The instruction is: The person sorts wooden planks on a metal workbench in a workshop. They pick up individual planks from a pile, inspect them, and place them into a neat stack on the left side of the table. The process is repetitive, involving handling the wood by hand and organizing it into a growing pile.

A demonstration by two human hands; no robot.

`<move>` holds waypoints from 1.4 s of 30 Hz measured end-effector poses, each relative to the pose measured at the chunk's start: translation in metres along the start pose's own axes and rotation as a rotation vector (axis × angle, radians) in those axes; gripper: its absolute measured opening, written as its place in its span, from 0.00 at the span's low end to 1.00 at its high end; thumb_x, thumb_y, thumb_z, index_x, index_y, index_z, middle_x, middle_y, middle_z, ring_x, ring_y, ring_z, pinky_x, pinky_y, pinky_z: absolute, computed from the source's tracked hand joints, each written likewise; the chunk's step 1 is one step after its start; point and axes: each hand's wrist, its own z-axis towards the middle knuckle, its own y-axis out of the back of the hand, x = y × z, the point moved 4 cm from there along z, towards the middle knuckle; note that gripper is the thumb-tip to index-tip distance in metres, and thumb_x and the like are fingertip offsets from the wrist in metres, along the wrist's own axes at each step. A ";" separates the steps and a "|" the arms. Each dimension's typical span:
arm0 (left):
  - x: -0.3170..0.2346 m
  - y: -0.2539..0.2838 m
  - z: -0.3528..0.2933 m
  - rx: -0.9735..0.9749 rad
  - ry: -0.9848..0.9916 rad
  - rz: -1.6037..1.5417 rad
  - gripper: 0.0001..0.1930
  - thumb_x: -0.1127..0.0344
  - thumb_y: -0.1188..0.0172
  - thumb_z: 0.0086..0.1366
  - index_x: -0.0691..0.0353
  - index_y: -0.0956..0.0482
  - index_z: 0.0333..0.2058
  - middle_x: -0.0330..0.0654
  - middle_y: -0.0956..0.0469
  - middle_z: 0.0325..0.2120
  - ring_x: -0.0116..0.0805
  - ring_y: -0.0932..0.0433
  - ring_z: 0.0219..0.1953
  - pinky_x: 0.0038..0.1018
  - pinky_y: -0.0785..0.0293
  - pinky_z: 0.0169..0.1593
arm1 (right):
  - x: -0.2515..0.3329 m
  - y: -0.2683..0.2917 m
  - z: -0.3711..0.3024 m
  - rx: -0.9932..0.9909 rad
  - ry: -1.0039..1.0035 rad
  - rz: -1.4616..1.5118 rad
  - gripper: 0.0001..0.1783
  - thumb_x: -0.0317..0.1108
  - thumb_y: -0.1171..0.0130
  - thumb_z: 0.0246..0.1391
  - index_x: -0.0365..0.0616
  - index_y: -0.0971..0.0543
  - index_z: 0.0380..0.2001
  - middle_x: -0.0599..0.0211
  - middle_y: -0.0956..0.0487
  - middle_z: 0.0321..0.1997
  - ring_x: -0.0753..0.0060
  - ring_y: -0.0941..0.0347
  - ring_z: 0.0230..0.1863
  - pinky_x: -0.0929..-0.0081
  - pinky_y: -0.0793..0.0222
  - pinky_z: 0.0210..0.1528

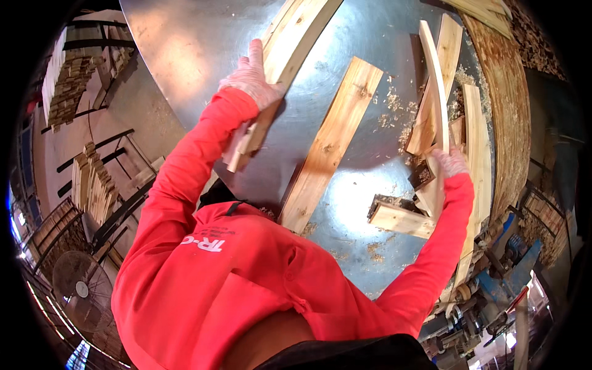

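My left hand (251, 83), in a pale pinkish glove, grips a small stack of long wooden boards (295, 46) by the side. The boards run from the top of the view down to the table's near-left edge. My right hand (452, 162), gloved alike, closes on a narrow board (436, 80) that stands on edge at the right. Flat on the metal table (259, 191), between my hands, lies a knotty board (333, 145). Beside and below my right hand, shorter wood pieces (402, 219) lie in a loose pile.
Wood shavings (394, 102) litter the table's right part. Along its right border runs a worn wooden strip (502, 111). Board stacks (74, 83) stand on the floor at left, with a large fan (83, 290) lower left. Blue machinery (509, 271) stands lower right.
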 end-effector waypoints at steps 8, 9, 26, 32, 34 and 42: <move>0.020 0.018 0.003 -0.005 -0.121 0.059 0.55 0.37 0.39 0.53 0.55 0.59 0.70 0.60 0.39 0.62 0.55 0.31 0.59 0.39 0.33 0.60 | 0.260 -0.166 0.003 0.031 0.112 0.475 0.41 0.66 0.52 0.55 0.36 0.24 0.51 0.44 0.22 0.50 0.54 0.25 0.52 0.62 0.33 0.57; 0.027 0.004 0.008 -0.150 -0.263 -0.059 0.56 0.35 0.38 0.52 0.57 0.58 0.69 0.63 0.39 0.61 0.56 0.35 0.62 0.43 0.36 0.62 | 0.297 -0.185 0.011 -0.080 0.177 0.330 0.49 0.72 0.57 0.55 0.32 0.30 0.56 0.41 0.24 0.54 0.51 0.28 0.57 0.60 0.36 0.61; 0.090 0.024 0.038 -0.214 -0.271 0.202 0.53 0.57 0.28 0.46 0.45 0.50 0.69 0.49 0.47 0.67 0.50 0.42 0.66 0.38 0.38 0.65 | 0.019 -0.054 0.013 -0.086 0.040 0.209 0.59 0.57 0.28 0.41 0.47 0.48 0.70 0.51 0.27 0.57 0.53 0.28 0.54 0.68 0.32 0.58; 0.075 0.030 0.029 -0.487 -0.215 0.561 0.46 0.48 0.35 0.54 0.49 0.49 0.68 0.56 0.46 0.66 0.58 0.43 0.66 0.51 0.41 0.64 | 0.017 -0.130 -0.004 0.563 0.177 1.788 0.33 0.45 0.30 0.47 0.38 0.29 0.51 0.58 0.23 0.39 0.58 0.23 0.36 0.50 0.22 0.48; 0.044 0.032 -0.014 -0.743 -0.519 0.203 0.45 0.48 0.35 0.56 0.58 0.46 0.67 0.62 0.48 0.66 0.60 0.43 0.66 0.48 0.39 0.62 | 0.085 -0.114 -0.042 0.398 0.256 1.949 0.40 0.51 0.25 0.33 0.38 0.29 0.47 0.49 0.24 0.41 0.54 0.23 0.38 0.46 0.23 0.48; -0.063 -0.023 -0.098 0.609 -0.348 -0.355 0.49 0.55 0.41 0.56 0.52 0.63 0.71 0.64 0.28 0.52 0.56 0.27 0.54 0.37 0.30 0.56 | 0.255 -0.179 0.015 -0.112 0.170 1.586 0.52 0.59 0.36 0.48 0.36 0.43 0.66 0.55 0.25 0.53 0.66 0.27 0.49 0.71 0.30 0.50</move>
